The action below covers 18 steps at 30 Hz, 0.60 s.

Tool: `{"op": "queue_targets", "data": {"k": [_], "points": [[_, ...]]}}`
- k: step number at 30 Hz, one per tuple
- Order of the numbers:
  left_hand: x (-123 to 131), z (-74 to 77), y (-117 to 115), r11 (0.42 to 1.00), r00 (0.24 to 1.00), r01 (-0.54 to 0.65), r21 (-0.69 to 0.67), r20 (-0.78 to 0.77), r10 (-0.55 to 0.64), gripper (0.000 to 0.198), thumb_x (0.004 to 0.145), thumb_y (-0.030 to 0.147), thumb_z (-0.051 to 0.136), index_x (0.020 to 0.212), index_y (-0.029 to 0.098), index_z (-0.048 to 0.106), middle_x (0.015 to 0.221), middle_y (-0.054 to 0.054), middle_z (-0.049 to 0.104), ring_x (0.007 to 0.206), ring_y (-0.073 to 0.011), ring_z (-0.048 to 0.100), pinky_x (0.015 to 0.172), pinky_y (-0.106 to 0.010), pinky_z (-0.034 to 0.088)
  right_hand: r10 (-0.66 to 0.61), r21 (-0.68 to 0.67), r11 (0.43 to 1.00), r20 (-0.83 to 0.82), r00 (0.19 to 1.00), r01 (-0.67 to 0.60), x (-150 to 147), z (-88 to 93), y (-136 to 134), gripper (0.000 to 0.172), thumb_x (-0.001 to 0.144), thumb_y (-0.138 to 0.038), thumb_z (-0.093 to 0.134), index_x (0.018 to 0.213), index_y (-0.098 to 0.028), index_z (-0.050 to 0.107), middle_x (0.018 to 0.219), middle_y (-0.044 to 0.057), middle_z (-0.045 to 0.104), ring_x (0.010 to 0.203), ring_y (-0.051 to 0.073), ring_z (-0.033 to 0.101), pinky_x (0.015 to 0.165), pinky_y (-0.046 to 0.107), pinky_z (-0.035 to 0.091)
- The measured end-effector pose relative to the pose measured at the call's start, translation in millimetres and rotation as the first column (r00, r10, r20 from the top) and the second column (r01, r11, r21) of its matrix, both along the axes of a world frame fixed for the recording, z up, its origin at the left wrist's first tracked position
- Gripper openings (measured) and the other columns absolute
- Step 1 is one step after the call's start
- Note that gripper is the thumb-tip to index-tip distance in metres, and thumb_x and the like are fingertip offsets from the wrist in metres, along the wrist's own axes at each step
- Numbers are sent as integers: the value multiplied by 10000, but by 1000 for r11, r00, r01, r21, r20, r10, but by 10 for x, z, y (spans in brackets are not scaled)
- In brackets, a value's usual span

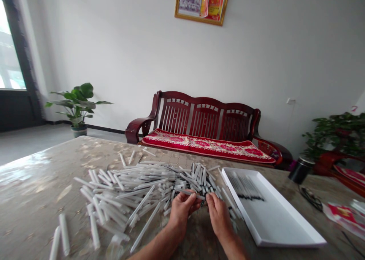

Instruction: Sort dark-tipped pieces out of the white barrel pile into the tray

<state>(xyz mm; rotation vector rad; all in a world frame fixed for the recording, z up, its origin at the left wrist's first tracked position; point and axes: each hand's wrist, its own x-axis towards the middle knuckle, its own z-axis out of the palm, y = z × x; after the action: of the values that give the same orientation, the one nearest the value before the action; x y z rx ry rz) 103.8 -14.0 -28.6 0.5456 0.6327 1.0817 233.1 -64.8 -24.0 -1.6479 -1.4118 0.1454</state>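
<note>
My left hand (182,210) pinches a slim translucent pen (199,196) between thumb and fingers, above the near right edge of a big pile. At the pen's right end, my right hand (219,212) has its thumb and fingertips closed together; they hide whatever part they grip. The pile (137,184) consists of many white, translucent tube-like pen parts, with darker pieces among them near my hands. To the right of my right hand lies a shallow white box (285,225). A row of slim clear pens (245,185) with black ends is laid side by side at its far end.
The table (31,199) has a patterned cover. Loose white tubes (64,233) lie at its near left. Right of the box are a black canister (301,169), a dark cable (312,199) and a red plastic packet (340,214). A wooden bench (205,119) stands behind.
</note>
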Motion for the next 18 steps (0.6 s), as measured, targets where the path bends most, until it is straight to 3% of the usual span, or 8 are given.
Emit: {"op": "queue_targets", "data": {"k": [5, 10, 13, 18], "points": [[-16, 17, 19, 1000, 1000, -20, 8, -1, 20, 481, 404, 368, 948, 742, 150, 684, 663, -21, 737, 618, -151, 698, 603, -239, 561, 82, 21, 996, -50, 995, -81, -21, 27, -28, 316, 946, -471, 401, 856, -235, 591, 726, 3, 649, 656, 170, 601, 596, 252, 437], [-12, 12, 19, 1000, 1000, -2, 3, -31, 2, 499, 369, 374, 952, 717, 146, 678, 631, -16, 727, 583, -144, 683, 571, -232, 554, 10, -19, 1000, -1, 1000, -10, 1, -39, 12, 395, 942, -505, 380, 690, -242, 532, 557, -10, 560, 531, 173, 535, 517, 274, 354], [-8, 22, 13, 1000, 999, 0, 1, -38, 0, 501, 363, 380, 953, 709, 146, 677, 618, -11, 721, 568, -139, 676, 560, -228, 550, 11, -66, 998, -52, 999, -15, 12, -68, 8, 449, 951, -536, 331, 681, -245, 541, 555, 5, 576, 535, 187, 557, 520, 287, 368], [-39, 42, 24, 999, 999, -32, -3, -27, 32, 498, 371, 382, 951, 723, 152, 684, 626, -3, 720, 589, -140, 686, 579, -229, 556, 93, -49, 994, -97, 991, -98, 3, -63, -15, 358, 946, -494, 372, 911, -232, 614, 732, 14, 649, 673, 192, 607, 613, 280, 442]]}}
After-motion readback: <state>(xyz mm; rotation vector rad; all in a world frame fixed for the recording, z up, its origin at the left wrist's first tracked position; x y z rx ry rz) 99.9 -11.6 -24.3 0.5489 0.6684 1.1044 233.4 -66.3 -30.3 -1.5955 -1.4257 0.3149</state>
